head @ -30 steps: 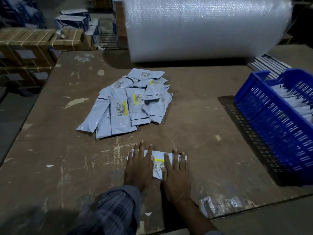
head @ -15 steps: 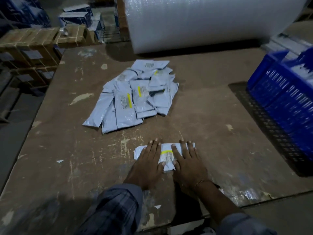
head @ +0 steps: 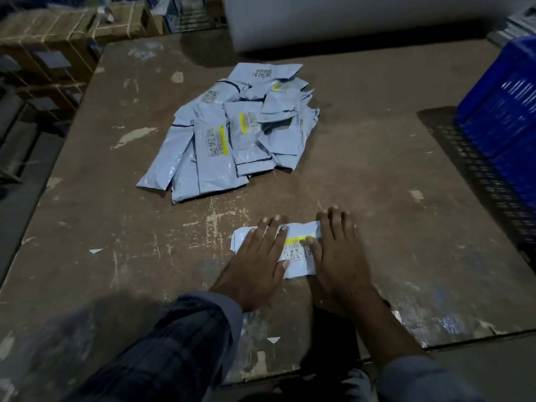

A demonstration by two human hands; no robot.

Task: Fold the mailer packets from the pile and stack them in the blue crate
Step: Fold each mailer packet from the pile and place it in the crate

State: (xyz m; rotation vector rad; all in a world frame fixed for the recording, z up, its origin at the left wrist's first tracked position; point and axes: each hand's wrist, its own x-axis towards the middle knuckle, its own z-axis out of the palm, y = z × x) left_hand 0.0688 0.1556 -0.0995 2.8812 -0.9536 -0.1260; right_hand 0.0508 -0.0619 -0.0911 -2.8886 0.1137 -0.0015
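The right hand has slid outward along the folded pale-grey plastic mailer packet, away from the left hand, uncovering more yellow-striped label between them.

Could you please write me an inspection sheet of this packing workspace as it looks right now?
Surface: worn brown table, scuffed, with pale patches.
Job's things: pile of mailer packets at mid-table; one folded packet lies near the front edge; blue crate stands at the right, its contents out of view.
Clutter: small white paper scraps on the table.
Hands: left hand and right hand both lie flat with straight fingers, pressing the folded packet.
Cables: nothing seen.
Surroundings: large white roll at the far edge; strapped cardboard boxes beyond the left side; dim lighting.
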